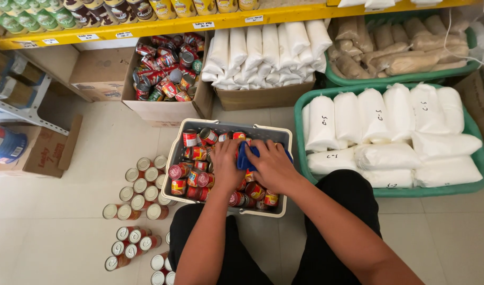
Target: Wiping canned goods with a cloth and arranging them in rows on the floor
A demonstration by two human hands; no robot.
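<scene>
Head view: a grey plastic basket (174, 153) is seen on the floor just in front of the knees, filled with small red-labelled cans (195, 166). Both hands are set inside it, side by side at its middle. The left hand (227, 164) is laid palm-down on the cans, fingers curled over them; whether one can is actually gripped cannot be told. The right hand (273, 166) is placed just to its right, fingers closed around a blue cloth (245, 157), which is bunched between the two hands and touched by both. The cloth's long axis runs from near-left to far-right, toward the basket's far rim. The loose cans lie mostly to the left of the hands, so the left hand is the nearer one to them. On the floor (67, 211) to the left, further cans (141, 192) are stood upright in rows, well apart from the basket. To the right, a green tub (300, 137) of white bags (389, 132) is set just beside the basket.
</scene>
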